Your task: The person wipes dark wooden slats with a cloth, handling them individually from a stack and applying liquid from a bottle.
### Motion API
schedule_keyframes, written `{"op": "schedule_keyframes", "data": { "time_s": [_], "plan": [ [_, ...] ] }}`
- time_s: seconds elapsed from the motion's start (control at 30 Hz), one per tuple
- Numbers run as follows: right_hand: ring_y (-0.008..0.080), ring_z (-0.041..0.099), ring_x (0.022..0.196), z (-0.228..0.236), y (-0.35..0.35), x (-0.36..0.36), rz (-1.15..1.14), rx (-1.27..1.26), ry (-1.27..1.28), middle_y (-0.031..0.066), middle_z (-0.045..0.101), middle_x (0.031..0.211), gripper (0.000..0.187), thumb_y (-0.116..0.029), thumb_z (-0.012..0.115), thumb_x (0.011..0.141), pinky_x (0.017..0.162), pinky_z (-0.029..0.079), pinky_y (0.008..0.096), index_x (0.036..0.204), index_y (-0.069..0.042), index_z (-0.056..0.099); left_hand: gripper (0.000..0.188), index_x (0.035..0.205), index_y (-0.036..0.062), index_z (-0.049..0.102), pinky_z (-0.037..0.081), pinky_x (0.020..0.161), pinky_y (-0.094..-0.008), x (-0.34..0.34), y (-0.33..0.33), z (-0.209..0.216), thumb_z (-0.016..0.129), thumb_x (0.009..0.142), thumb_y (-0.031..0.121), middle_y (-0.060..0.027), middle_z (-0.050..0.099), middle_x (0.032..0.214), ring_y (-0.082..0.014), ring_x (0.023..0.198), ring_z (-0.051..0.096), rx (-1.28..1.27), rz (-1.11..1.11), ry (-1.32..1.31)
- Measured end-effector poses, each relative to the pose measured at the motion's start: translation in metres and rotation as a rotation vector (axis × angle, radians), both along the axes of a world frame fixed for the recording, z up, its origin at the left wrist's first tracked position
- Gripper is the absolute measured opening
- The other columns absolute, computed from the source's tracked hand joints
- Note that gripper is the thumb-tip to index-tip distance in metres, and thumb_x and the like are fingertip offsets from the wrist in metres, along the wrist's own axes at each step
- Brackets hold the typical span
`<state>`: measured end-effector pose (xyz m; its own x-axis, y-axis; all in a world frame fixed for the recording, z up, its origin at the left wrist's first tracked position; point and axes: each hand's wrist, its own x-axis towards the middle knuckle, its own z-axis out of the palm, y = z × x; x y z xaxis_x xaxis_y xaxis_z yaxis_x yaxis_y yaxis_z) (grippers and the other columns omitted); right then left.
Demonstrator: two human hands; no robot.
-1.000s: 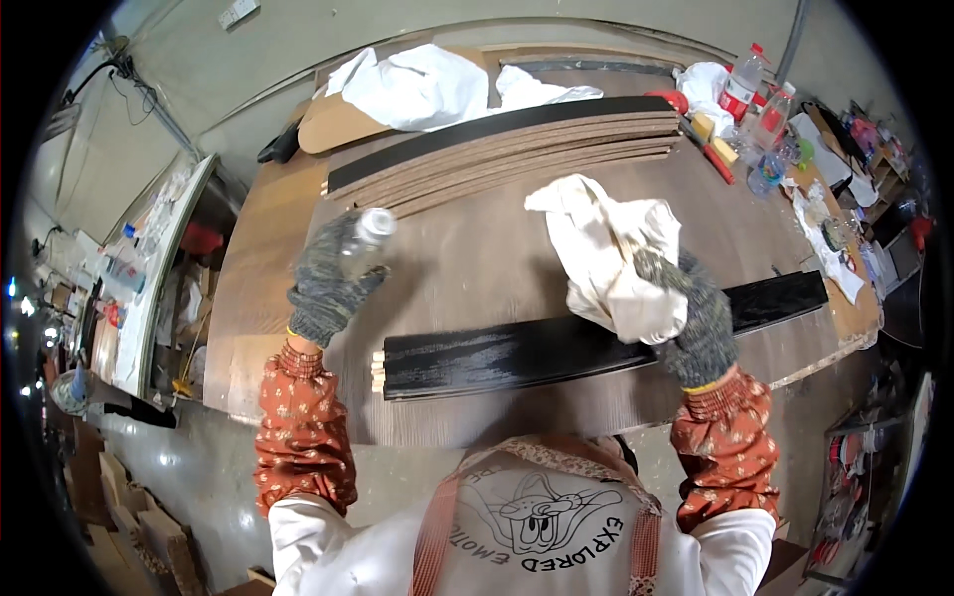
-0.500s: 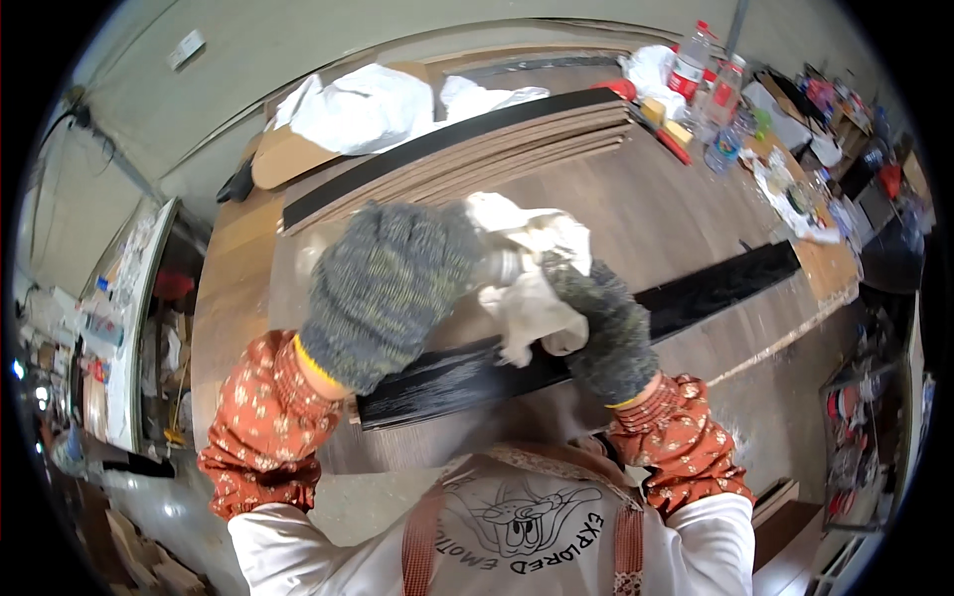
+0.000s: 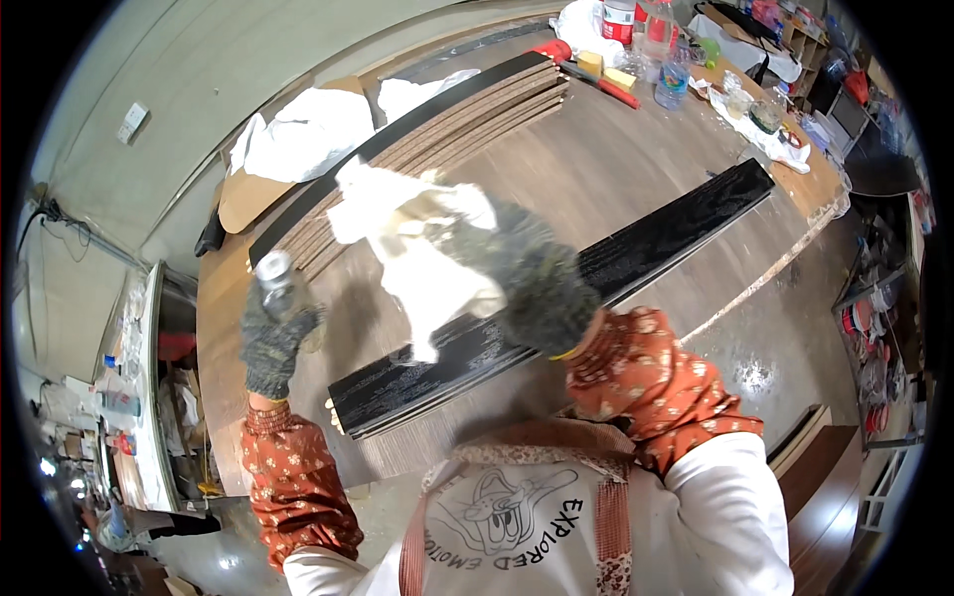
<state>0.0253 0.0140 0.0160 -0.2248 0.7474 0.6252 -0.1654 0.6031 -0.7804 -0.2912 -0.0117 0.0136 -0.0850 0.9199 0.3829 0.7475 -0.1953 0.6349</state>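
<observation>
My left hand (image 3: 268, 343), in a grey knitted glove, is closed around a small clear bottle whose pale top (image 3: 272, 268) sticks up above the fingers; most of it is hidden in the glove. In my gloved right hand (image 3: 542, 278) is a bunched white cloth (image 3: 412, 233), which hangs in loose folds above the table. Beneath cloth and hand lies a long black plank (image 3: 686, 223), slanting from near left to far right. Its near left part has a streaky sheen.
Behind the hands a stack of planks (image 3: 437, 144) rests on the wood-grain table (image 3: 517, 174). White bags (image 3: 303, 134) lie beyond it. Toward the far right are a red-handled tool (image 3: 618, 94), yellow blocks (image 3: 618, 77) and plastic bottles (image 3: 673, 84).
My left hand has moved left and down with the bottle, away from the cloth. The right hand has swung left over the plank with the cloth. The whole view has shifted.
</observation>
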Motion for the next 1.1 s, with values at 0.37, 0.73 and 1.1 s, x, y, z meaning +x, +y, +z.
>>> {"op": "schedule_keyframes", "data": {
  "time_s": [0.37, 0.73, 1.1],
  "plan": [
    [0.0166, 0.063, 0.099, 0.051, 0.004, 0.167, -0.344, -0.054, -0.668, 0.0097, 0.067, 0.108, 0.05, -0.02, 0.079, 0.075, 0.085, 0.051, 0.0314, 0.12, -0.008, 0.062, 0.069, 0.131, 0.003, 0.045, 0.044, 0.094, -0.0317, -0.123, -0.055, -0.127, 0.079, 0.071, 0.006, -0.0088, 0.057, 0.118, -0.0214, 0.107, 0.055, -0.018, 0.158, -0.509],
    [0.0309, 0.063, 0.088, 0.005, 0.049, 0.15, 0.161, 0.225, -0.978, 0.0106, 0.067, 0.092, 0.027, -0.025, 0.07, 0.076, 0.079, 0.05, 0.0403, 0.099, -0.012, 0.069, 0.044, 0.124, 0.0019, 0.056, 0.045, 0.097, -0.0384, 0.159, -0.07, 0.008, 0.069, 0.084, 0.017, -0.014, 0.063, 0.116, -0.0268, 0.108, 0.059, 0.313, 0.129, 0.075],
    [0.0324, 0.065, 0.078, 0.005, 0.081, 0.197, 0.223, 0.263, -1.012, 0.0131, 0.067, 0.085, 0.027, -0.024, 0.066, 0.079, 0.073, 0.052, 0.0417, 0.101, -0.009, 0.068, 0.048, 0.113, 0.0023, 0.063, 0.047, 0.079, -0.0454, 0.221, -0.051, -0.023, 0.059, 0.085, 0.041, -0.016, 0.063, 0.092, -0.0341, 0.084, 0.06, 0.126, 0.022, 0.742]
  ]
}}
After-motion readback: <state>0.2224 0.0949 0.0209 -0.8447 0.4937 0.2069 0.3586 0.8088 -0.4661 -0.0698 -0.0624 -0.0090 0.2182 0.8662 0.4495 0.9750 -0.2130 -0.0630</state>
